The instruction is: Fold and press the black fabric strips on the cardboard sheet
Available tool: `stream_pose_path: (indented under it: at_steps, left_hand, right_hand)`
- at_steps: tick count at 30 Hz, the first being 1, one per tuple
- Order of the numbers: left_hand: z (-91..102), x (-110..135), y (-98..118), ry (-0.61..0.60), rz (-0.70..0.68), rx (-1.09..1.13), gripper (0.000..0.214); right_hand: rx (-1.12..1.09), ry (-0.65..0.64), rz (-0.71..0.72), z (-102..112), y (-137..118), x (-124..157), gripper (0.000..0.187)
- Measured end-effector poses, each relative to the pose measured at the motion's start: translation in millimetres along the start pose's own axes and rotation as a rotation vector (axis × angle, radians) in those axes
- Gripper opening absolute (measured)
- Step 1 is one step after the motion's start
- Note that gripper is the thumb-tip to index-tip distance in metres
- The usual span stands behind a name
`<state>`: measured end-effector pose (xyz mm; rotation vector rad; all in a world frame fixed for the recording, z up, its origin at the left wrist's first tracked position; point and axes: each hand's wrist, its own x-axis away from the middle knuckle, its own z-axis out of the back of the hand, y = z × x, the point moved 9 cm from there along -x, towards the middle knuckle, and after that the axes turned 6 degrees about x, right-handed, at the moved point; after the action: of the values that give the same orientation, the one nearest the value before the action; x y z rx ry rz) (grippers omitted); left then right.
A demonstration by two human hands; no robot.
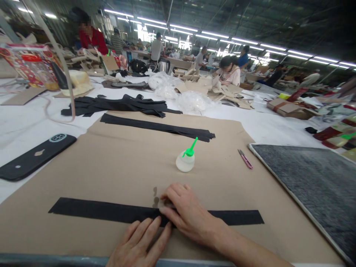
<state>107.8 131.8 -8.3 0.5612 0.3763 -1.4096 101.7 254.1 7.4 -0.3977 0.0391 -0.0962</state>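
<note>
One white table (19, 126) is partly covered by brown paper (111, 163), and near the paper's front edge a long black strip (100, 210) is laid flat. It is judged to be thin, light and soft, easily creased; it should be held by its long edges. Its near edge is touched by the loosely spread fingers of the left hand (139, 241). Its middle is covered by the right hand (187, 215), with curled fingers; whether anything is pinched cannot be told.

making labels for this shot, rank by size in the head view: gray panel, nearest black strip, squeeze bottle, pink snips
1. Gray panel, cut off at the right
2. Nearest black strip, partly covered
3. Squeeze bottle
4. Pink snips
</note>
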Motion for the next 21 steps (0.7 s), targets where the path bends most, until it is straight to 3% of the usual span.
stream_pose_path:
  at_steps: [3, 7, 10, 13, 17, 21]
  left_hand:
    - [-0.4, 2.3, -0.3, 0.031, 0.006, 0.007, 0.037]
    - [3.1, 2.1, 3.2, 0.108, -0.012, 0.007, 0.036]
    - [4.5, 2.6, 2.8, 0.120, -0.001, 0.012, 0.036]
    - [4.1, 5.4, 1.4, 0.074, -0.018, -0.010, 0.037]
    - [3.2, 11.1, 2.3, -0.017, -0.130, -0.053, 0.035]
    - [13.3, 13.7, -20.0, 0.011, -0.034, 0.001, 0.032]
  right_hand:
    - [0.196, -0.053, 0.150, -4.7, -16.5, -2.2, 0.014]
    - [0.305, -0.057, 0.193, -19.1, -24.6, -9.2, 0.010]
    - [0.212, -0.010, 0.034, -19.4, -15.2, -13.8, 0.010]
    - [-0.027, -0.020, -0.137, -12.6, 0.1, -10.7, 0.014]
    - [-0.166, -0.073, -0.059, 2.5, 0.4, 1.3, 0.012]
    - [-0.040, -0.079, 0.016, 6.4, -2.8, 16.7, 0.025]
